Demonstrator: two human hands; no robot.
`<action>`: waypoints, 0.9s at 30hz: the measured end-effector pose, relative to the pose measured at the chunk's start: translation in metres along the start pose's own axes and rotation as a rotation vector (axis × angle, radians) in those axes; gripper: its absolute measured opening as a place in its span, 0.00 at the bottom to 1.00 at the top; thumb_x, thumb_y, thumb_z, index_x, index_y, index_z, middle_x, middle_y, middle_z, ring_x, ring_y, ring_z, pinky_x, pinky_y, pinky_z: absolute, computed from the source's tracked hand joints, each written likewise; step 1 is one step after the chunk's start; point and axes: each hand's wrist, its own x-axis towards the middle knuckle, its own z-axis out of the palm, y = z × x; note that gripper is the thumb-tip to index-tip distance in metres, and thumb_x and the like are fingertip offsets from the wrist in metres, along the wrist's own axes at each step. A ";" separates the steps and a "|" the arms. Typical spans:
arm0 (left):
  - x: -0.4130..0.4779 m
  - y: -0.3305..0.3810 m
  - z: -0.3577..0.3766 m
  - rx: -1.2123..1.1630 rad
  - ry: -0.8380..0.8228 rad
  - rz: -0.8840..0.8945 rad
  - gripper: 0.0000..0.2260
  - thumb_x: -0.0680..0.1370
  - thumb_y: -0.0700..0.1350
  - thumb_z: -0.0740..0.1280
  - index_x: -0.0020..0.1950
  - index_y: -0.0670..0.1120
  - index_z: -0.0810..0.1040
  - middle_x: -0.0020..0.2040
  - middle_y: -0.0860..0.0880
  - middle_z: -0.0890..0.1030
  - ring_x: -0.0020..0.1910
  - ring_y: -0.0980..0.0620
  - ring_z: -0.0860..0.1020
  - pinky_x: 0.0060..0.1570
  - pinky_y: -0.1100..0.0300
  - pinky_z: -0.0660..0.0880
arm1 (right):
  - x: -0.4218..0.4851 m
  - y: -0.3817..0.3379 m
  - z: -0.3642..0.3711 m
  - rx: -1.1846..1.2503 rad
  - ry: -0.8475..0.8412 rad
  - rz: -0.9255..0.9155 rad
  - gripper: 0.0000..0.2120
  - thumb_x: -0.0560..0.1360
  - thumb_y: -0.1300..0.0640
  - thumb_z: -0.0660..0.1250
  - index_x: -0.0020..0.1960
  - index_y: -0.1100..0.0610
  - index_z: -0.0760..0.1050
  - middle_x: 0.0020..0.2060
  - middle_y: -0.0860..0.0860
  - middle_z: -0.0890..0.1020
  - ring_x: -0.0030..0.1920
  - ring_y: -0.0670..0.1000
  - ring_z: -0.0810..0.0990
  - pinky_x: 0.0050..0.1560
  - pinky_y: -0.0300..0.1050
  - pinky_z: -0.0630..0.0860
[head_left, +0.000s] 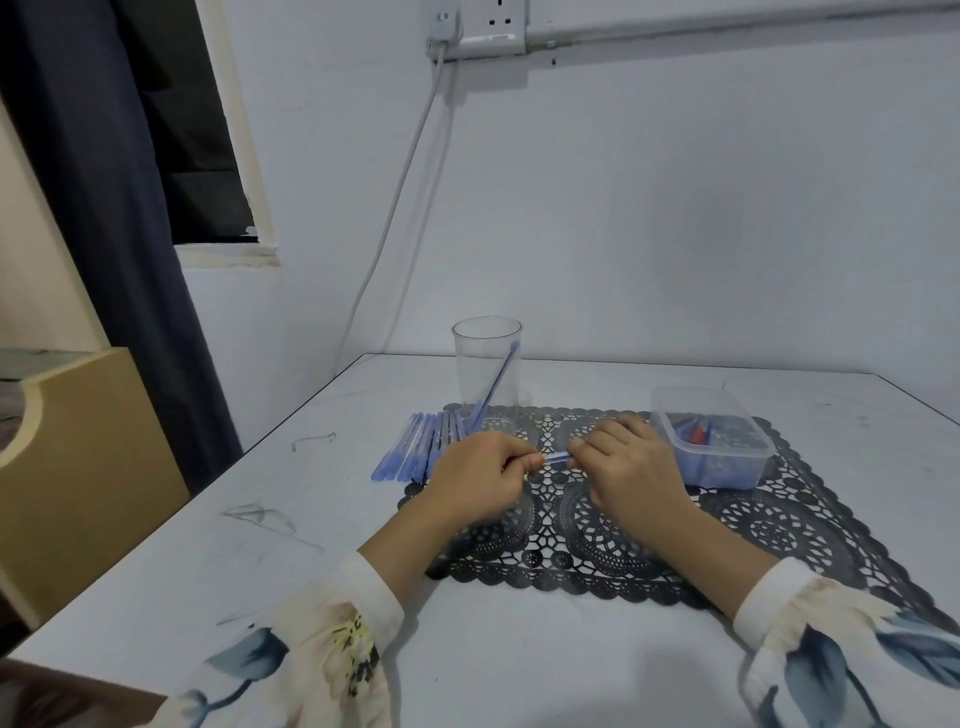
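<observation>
Row of pens (415, 447): blue, laid side by side at the left edge of the mat (779, 525), on the table (260, 545). None is touched.

Left hand (480, 475): fingers curled, pinching the left end of the pen (557, 458).

Cup (487, 364): clear, upright, behind the row at the mat's far edge. It holds one leaning pen (496, 384), tip down, and nothing else that can be seen.

Pen: blue, held level just above the mat, between the two hands; only a short middle stretch shows.

Right hand (628, 462): fingers curled, pinching the pen's right end.

Box (711, 441): clear, open-topped, on the mat just right of the right hand. It contains red and blue pieces, too blurred to tell whether they are pens or caps.

Assessment: the step in hand appears to be fitting or pulling an end piece on the pen. The next move likely calls for a straight push or pull along the barrel, and then placing the pen in the cup or the row.
</observation>
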 end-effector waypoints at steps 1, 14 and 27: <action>0.000 0.001 0.000 0.015 0.011 0.008 0.10 0.79 0.52 0.60 0.50 0.55 0.81 0.30 0.56 0.75 0.32 0.57 0.72 0.36 0.62 0.69 | 0.000 -0.001 0.000 0.005 -0.004 0.024 0.12 0.73 0.57 0.60 0.38 0.58 0.81 0.32 0.51 0.81 0.34 0.53 0.78 0.40 0.46 0.76; -0.002 -0.002 0.000 0.091 0.044 0.095 0.12 0.79 0.52 0.60 0.59 0.55 0.79 0.35 0.53 0.80 0.31 0.56 0.71 0.37 0.63 0.72 | -0.001 -0.005 0.005 0.331 -0.080 0.217 0.09 0.63 0.70 0.72 0.42 0.62 0.80 0.37 0.54 0.79 0.41 0.51 0.74 0.42 0.40 0.70; 0.001 -0.011 0.000 0.120 0.113 0.129 0.12 0.79 0.52 0.61 0.58 0.56 0.80 0.38 0.50 0.83 0.35 0.56 0.73 0.38 0.63 0.67 | 0.001 -0.006 -0.003 0.359 -0.122 0.161 0.14 0.68 0.67 0.68 0.53 0.61 0.80 0.40 0.54 0.81 0.41 0.53 0.78 0.44 0.44 0.75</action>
